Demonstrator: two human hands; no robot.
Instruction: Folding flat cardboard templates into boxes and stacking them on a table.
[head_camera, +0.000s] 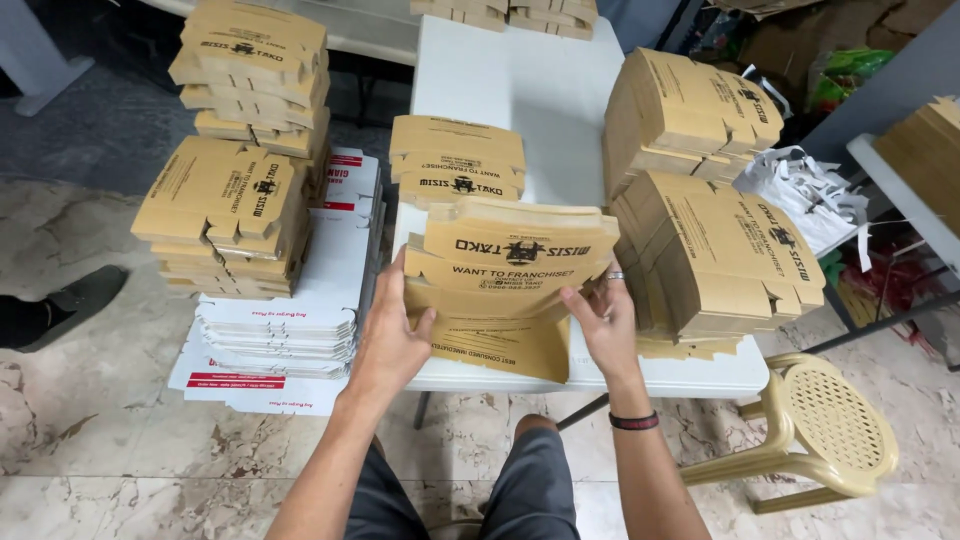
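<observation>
- White table (520, 90): narrow, near edge just under the hands; bare strip runs down the middle toward the far end, the only open lane.
- Flat kraft box blank (505, 285) sits at the table's near edge, partly folded, bottom flap hanging over the edge.
- Left hand (392, 335): fingers spread fairly wide, gripping blank's left edge, thumb on front face.
- Right hand (603, 318): fingers curled, pinching the blank's right edge; ring on one finger, dark band at wrist.
- Small kraft stack (457, 160) directly behind blank, nrly touching it.
- Right stacks (715, 240) crowd the table's right side, just beside right hand, little clearance.
- Left stacks (235, 150) sit on pile of white flat boxes (290, 330), close to table's left edge.
- Tan plastic stool (820, 430) on the floor, lower right, nr table corner.
</observation>
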